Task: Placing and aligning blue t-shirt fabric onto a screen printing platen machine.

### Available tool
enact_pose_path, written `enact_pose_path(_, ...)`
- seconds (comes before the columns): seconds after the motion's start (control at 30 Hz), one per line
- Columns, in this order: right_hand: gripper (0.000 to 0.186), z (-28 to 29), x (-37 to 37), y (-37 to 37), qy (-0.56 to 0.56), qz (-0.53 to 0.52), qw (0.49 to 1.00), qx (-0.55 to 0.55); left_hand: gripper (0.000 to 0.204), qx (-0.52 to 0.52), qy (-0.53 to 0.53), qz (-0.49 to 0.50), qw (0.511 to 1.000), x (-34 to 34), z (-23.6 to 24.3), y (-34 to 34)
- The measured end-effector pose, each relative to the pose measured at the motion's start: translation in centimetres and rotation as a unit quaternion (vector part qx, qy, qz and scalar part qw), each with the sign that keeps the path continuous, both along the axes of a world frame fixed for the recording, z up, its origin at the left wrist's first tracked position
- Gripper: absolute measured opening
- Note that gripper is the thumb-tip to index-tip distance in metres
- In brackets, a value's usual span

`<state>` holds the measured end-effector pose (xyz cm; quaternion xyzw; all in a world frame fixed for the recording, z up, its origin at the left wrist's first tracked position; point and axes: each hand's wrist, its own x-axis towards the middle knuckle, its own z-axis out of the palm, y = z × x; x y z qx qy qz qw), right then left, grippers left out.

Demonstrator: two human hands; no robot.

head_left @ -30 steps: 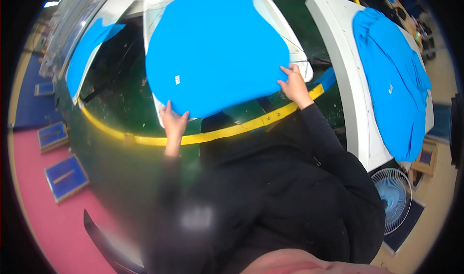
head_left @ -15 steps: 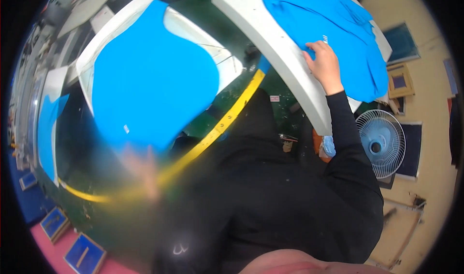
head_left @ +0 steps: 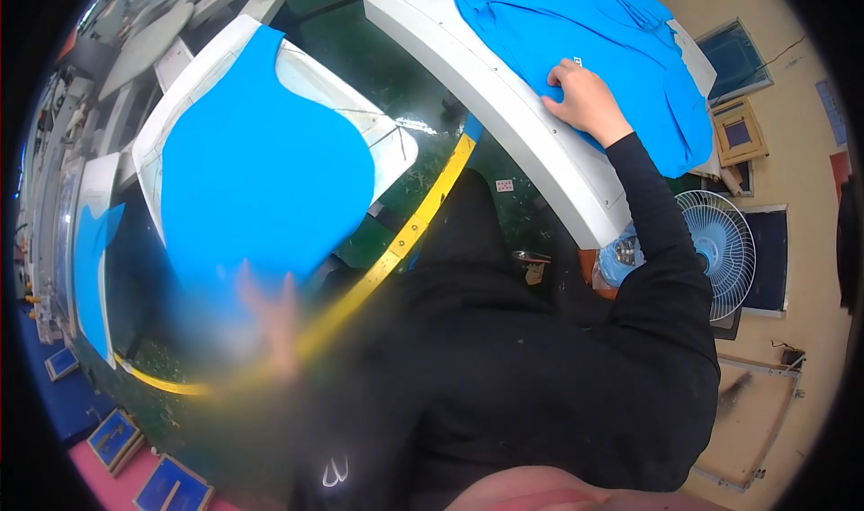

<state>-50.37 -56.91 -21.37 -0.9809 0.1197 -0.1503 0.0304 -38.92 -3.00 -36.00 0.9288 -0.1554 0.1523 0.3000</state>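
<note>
Fabric pile (head_left: 639, 61) seems at pick-up, needing a clean pinch from the half-open, apparently empty right hand (head_left: 587, 104); left hand (head_left: 272, 313) too blurred to tell.

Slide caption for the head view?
Right hand at heaped blue fabric; blurred left hand at flat blue piece on white board.

Fabric panel (head_left: 261, 160) on board (head_left: 394, 151) at 10 o'clock, left hand (head_left: 272, 308) at its near edge. Fabric pile (head_left: 621, 52) on platform (head_left: 441, 25) at 1 o'clock, right hand (head_left: 583, 97) over it. Curved rail (head_left: 409, 232) between board and torso (head_left: 513, 385); fan (head_left: 727, 254) at 3 o'clock.
</note>
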Motion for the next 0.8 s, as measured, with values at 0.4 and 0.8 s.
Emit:
enact_pose_path(0.4,0.020,1.3,1.0,-8.6,-0.109,-0.080,0.985,0.107,0.078,-0.012,0.077,-0.057,0.995,-0.6,2.5,-3.7)
enact_pose_path(0.8,0.012,1.7,-1.2,10.4,-0.118,0.112,0.974,0.155,0.057,-0.381,0.513,-0.366,0.677,-1.1,10.6,-22.7)
